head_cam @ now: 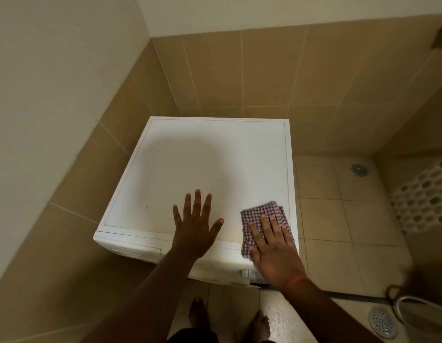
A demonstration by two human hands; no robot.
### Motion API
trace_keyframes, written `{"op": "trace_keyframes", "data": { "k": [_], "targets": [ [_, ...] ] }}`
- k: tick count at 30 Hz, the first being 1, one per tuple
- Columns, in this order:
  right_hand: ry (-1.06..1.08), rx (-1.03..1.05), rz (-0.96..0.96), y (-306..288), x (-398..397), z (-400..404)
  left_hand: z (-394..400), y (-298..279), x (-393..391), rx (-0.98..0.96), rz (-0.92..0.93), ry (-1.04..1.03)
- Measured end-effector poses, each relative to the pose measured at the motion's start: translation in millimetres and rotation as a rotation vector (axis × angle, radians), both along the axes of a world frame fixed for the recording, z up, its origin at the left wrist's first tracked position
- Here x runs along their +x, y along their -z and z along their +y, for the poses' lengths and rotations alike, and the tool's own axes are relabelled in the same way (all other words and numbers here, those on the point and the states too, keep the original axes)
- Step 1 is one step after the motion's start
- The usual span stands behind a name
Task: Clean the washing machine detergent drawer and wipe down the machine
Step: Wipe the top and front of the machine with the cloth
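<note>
Two bare feet (229, 323) are seen nearest, planted on glossy beige floor tiles (323, 219) in front of a white, box-shaped washing machine (190, 164). The machine is set into a corner, against walls clad in smooth tan rectangular tiles (264, 70) below pale painted plaster. Its flat top panel is matte and faintly smudged. The left hand (194, 226) is laid flat on the front middle of that top, fingers spread wide. The right hand (272, 246) is pressed, fingers straight and close together, onto a folded purple-and-white checked cloth (262, 214) at the front right corner of the top. A round metal floor drain (382, 322) is set in the floor at lower right, another small drain (359, 168) farther back, and a mosaic-patterned strip (423, 196) is seen along the right.
</note>
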State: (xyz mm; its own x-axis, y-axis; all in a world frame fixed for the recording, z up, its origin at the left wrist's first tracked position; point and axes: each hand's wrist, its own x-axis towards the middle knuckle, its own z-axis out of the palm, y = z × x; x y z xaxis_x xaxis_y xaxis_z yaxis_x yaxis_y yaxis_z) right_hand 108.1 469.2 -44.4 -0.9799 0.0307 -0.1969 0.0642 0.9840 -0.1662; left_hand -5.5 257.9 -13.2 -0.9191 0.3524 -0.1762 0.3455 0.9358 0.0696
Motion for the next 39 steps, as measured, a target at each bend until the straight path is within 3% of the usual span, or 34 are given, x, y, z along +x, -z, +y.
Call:
{"op": "trace_keyframes", "data": {
  "k": [6, 9, 18, 25, 31, 36, 39],
  "targets": [
    [0.038, 0.003, 0.024, 0, -38, 0, -6, 3, 2, -0.011, -0.023, -0.026],
    [0.054, -0.004, -0.056, -3, -75, 3, -9, 0, -2, -0.003, -0.019, -0.003],
    [0.113, 0.018, 0.012, 4, -14, -10, -22, 8, -34, -0.005, 0.038, 0.034],
    [0.258, 0.039, -0.01, 2, -79, -20, -31, 7, -63, 0.008, 0.019, 0.082],
    [0.007, 0.002, 0.018, -2, -42, -86, -39, 8, -81, 0.013, -0.029, 0.088],
    [-0.031, 0.021, -0.006, -3, -7, -86, -42, 5, -90, 0.008, -0.032, 0.118],
    [0.062, 0.077, -0.03, -2, 14, -70, -46, 3, -95, 0.021, -0.029, 0.12]
  ]
}}
